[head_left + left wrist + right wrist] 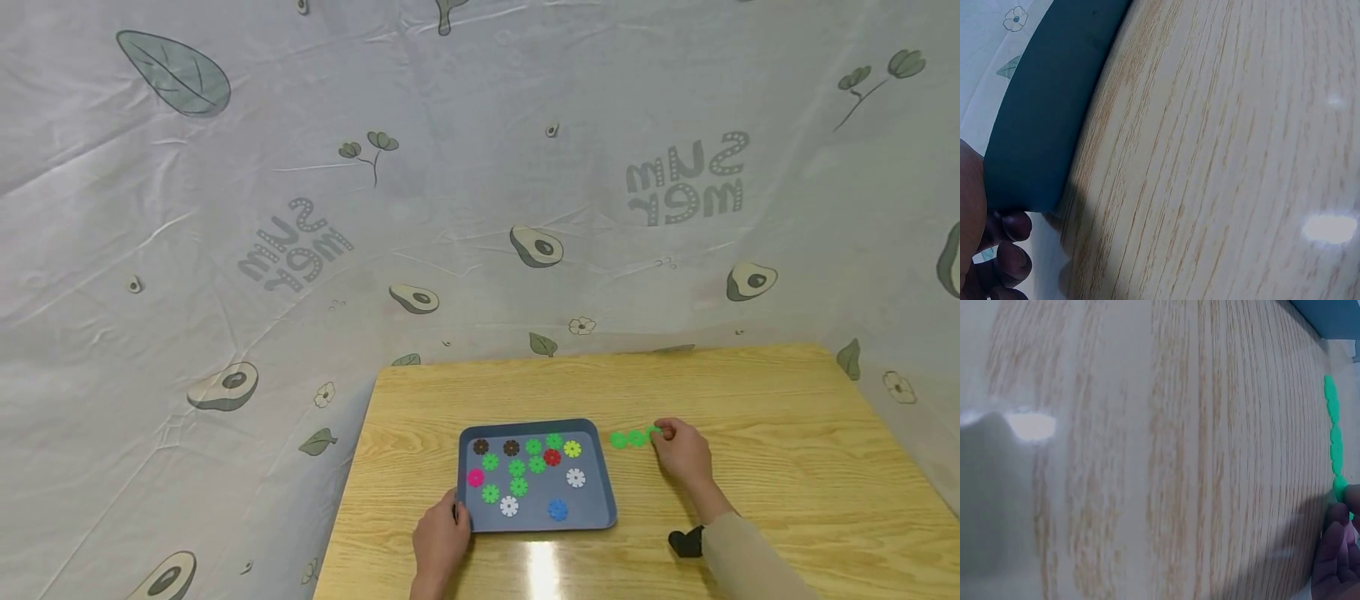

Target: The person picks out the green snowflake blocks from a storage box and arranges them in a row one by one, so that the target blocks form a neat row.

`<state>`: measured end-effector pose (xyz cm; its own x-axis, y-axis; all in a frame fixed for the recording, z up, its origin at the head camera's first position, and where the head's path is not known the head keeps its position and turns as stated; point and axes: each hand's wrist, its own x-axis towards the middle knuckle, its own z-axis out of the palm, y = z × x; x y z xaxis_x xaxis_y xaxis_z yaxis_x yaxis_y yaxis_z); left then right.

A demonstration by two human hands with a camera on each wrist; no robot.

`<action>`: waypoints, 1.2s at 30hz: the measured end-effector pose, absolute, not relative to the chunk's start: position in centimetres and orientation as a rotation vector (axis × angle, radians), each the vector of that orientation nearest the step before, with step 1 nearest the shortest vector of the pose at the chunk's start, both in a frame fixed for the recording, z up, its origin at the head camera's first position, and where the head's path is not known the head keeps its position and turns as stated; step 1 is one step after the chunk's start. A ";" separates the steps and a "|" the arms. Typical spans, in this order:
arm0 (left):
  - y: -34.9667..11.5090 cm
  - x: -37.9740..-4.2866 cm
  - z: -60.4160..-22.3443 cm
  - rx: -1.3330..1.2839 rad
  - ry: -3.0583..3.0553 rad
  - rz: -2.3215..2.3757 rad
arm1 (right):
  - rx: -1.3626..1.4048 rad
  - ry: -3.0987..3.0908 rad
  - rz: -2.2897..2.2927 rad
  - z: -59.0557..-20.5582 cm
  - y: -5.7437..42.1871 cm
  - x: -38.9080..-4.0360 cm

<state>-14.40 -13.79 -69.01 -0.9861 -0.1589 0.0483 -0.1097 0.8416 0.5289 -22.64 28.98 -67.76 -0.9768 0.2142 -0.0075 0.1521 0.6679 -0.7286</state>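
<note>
A grey-blue tray (pixel 537 518) lies on the table and holds several notched plastic discs. My left hand (pixel 441 537) grips the tray at its near left corner. In the left wrist view, curled fingers (pixel 1013 261) show beside the end of the tray's dark outer wall (pixel 1044 106). To the right of the tray, a short row of green notched discs (pixel 636 438) lies on the wood. At the row's right end, my right hand (pixel 684 454) pinches a green disc (pixel 654 433), partly hidden by the fingertips. The right wrist view shows this green row (pixel 1335 447) edge-on.
Inside the tray are green discs (pixel 517 486), brown ones (pixel 512 447), a pink one (pixel 476 477), a red one (pixel 552 457), a yellow one (pixel 572 448), white ones (pixel 575 477) and a blue one (pixel 557 509). A patterned curtain (pixel 465 208) hangs behind the wooden table (pixel 787 442).
</note>
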 end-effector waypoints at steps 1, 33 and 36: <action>-13.8 -14.4 -69.0 0.212 -2.927 -0.835 | -0.294 -2.796 1.204 -67.8 29.0 -22.6; -13.9 -14.5 -69.2 0.200 -2.916 -0.820 | -0.032 -2.726 1.213 -65.4 20.4 -21.6; -13.9 -14.4 -69.2 0.202 -2.915 -0.822 | 0.053 -2.747 1.200 -65.1 18.3 -21.6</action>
